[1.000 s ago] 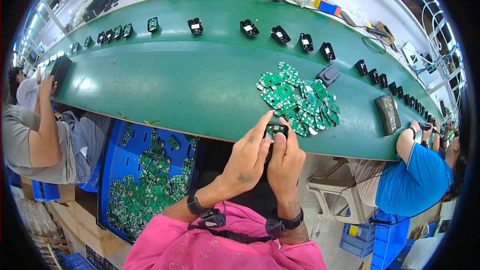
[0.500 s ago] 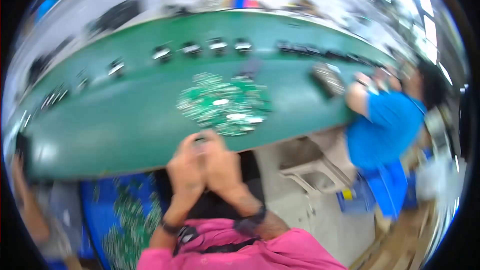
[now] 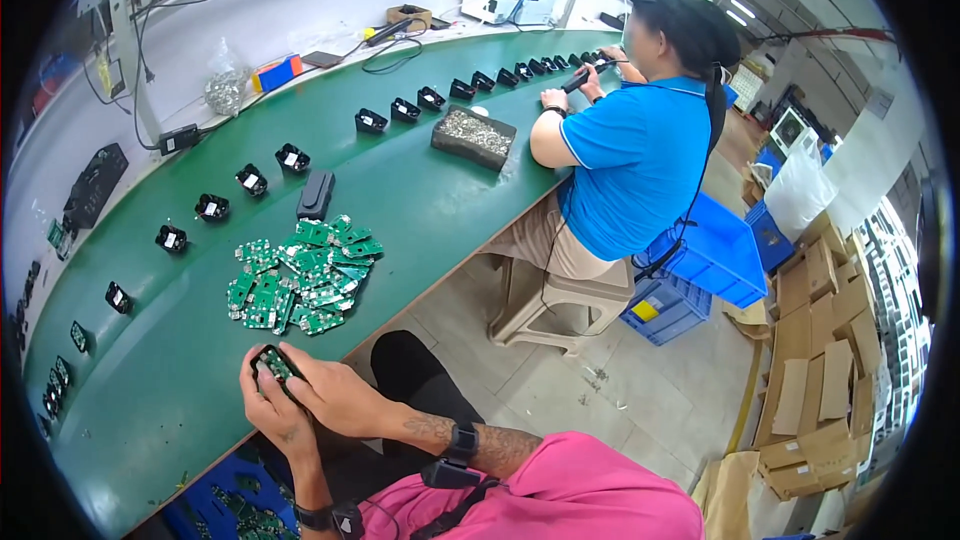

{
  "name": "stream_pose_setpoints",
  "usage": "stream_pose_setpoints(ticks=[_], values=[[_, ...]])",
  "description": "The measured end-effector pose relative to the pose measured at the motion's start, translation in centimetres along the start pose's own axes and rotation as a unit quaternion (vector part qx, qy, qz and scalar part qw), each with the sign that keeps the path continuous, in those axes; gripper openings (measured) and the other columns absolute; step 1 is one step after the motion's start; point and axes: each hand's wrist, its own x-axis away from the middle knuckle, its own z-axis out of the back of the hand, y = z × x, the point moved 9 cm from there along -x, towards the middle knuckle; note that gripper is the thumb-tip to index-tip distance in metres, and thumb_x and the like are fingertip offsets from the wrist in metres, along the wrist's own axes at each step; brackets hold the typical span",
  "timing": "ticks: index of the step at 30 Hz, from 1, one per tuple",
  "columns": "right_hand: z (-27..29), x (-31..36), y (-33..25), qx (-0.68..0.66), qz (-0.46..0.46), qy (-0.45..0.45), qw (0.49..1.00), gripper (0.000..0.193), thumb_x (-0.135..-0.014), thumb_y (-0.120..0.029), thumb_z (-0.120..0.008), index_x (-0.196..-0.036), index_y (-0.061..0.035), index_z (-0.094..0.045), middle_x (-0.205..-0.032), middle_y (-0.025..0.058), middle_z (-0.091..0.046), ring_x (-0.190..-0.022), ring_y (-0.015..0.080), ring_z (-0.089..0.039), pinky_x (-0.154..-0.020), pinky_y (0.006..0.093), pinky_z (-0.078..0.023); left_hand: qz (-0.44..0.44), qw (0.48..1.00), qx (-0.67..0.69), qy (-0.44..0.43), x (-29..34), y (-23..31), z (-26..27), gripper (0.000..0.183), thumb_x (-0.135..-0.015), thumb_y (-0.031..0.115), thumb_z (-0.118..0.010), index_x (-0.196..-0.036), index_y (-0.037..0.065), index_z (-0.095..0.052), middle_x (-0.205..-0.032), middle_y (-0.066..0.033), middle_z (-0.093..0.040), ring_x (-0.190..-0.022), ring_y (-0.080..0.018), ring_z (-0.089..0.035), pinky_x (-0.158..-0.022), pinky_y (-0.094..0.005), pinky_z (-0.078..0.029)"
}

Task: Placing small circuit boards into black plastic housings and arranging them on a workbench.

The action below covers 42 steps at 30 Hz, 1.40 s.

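Observation:
Both hands meet at the near edge of the green bench around a small black plastic housing point(image 3: 283, 376) with a green circuit board point(image 3: 272, 361) in it. My left hand point(image 3: 272, 414) grips it from the left and below. The fingers of my right hand point(image 3: 335, 392) close on its right side, the thumb near the board. Just beyond my hands lies a loose pile of green circuit boards point(image 3: 305, 275). Behind that pile rests a dark grey oblong case point(image 3: 315, 195). Several black housings point(image 3: 212, 207) stand in a curved row along the bench.
To the right a co-worker in a blue shirt point(image 3: 640, 165) sits on a beige stool point(image 3: 565, 300), holding a black tool. An open box of small metal parts point(image 3: 474, 134) stands between us. Blue crates point(image 3: 705, 250) and cardboard boxes point(image 3: 815, 370) are farther right; a blue bin point(image 3: 215, 505) holds boards below the bench.
My view has swung to the right and sharpened from a blur, so the pile and my hands appear farther left. Both hands stay together at the bench edge.

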Motion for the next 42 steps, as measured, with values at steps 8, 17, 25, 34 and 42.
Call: stream_pose_setpoints(ticks=[8,17,25,34,42], values=[[1.5,0.9,-2.1,-0.086,-0.117,-0.124,0.982,0.056,-0.091,-0.011,-0.056,-0.143,0.0062,-0.041,-0.088,0.0219,-0.067,-0.070,0.0329,-0.067,-0.068,0.0405,-0.053,-0.001,0.990,0.060,-0.125,1.2,3.3,0.3,0.036,-0.102,0.014,-0.044,-0.129,-0.008,-0.055,-0.123,-0.0198,-0.064,-0.111,-0.0258,-0.062,-0.097,-0.0345,-0.047],[-0.5,2.3,0.2,-0.069,-0.108,-0.139,0.982,0.056,-0.096,-0.017,-0.057,-0.146,0.0033,-0.043,-0.095,0.0195,-0.068,-0.082,0.0201,-0.069,-0.077,0.0342,-0.055,-0.004,0.995,-0.041,-0.095,2.4,1.4,1.8,0.035,-0.097,0.010,-0.049,-0.129,-0.002,-0.058,-0.113,-0.0195,-0.069,-0.101,-0.0295,-0.068,-0.089,-0.0380,-0.052],[2.4,1.0,-4.4,0.063,-0.087,-0.027,0.994,0.037,-0.103,-0.020,-0.047,-0.133,0.0006,-0.056,-0.084,0.0250,-0.067,-0.071,0.0362,-0.070,-0.061,0.0406,-0.053,-0.071,0.997,-0.015,-0.036,2.8,4.8,0.7,0.031,-0.099,0.011,-0.051,-0.127,-0.002,-0.057,-0.118,-0.0227,-0.065,-0.105,-0.0407,-0.066,-0.090,-0.0425,-0.054],[0.8,0.7,-5.0,0.076,-0.031,0.012,0.997,0.027,-0.100,-0.018,-0.050,-0.114,-0.0017,-0.066,-0.081,0.0212,-0.067,-0.066,0.0332,-0.069,-0.059,0.0391,-0.052,-0.084,0.996,-0.015,0.037,2.8,4.3,2.6,0.024,-0.097,0.008,-0.053,-0.117,-0.002,-0.063,-0.103,-0.0205,-0.070,-0.092,-0.0354,-0.071,-0.081,-0.0370,-0.055],[-3.8,0.5,2.4,-0.293,-0.418,-0.183,0.840,0.037,-0.105,-0.037,-0.049,-0.093,-0.0034,-0.059,-0.055,0.0081,-0.057,-0.034,0.0144,-0.044,-0.033,0.0260,-0.031,0.362,0.853,0.336,-0.168,0.5,-4.3,1.2,0.038,-0.096,0.009,-0.051,-0.133,0.002,-0.055,-0.087,-0.0102,-0.069,-0.044,-0.0125,-0.058,-0.034,-0.0241,-0.042]])
